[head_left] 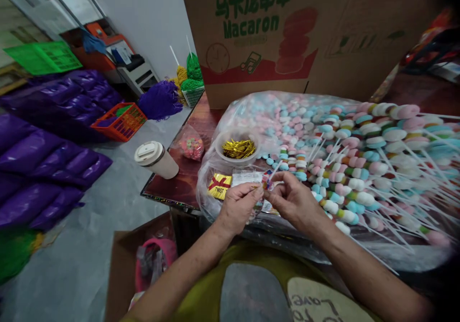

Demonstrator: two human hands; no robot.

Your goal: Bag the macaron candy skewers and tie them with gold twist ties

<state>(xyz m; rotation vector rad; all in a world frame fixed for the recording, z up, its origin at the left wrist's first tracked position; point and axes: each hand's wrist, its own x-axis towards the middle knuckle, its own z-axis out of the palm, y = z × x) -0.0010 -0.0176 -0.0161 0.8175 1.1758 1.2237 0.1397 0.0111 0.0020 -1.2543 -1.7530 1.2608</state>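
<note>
My left hand (237, 205) and my right hand (293, 198) meet in front of me over the table, both pinched on a small wrapped candy skewer (268, 180) whose white stick points up and right. Just behind them stands a clear bowl of gold twist ties (238, 148). A gold twist-tie packet (219, 185) lies under plastic by my left hand. To the right, several macaron candy skewers (362, 168) are piled on a big plastic bag.
A large Macaron cardboard box (287, 34) stands at the back. A lidded paper cup (156, 159) and a small candy bag (191, 145) sit on the dark table (172, 188). Purple bags (46, 144), an orange basket (120, 120) and an open carton (143, 259) are on the floor left.
</note>
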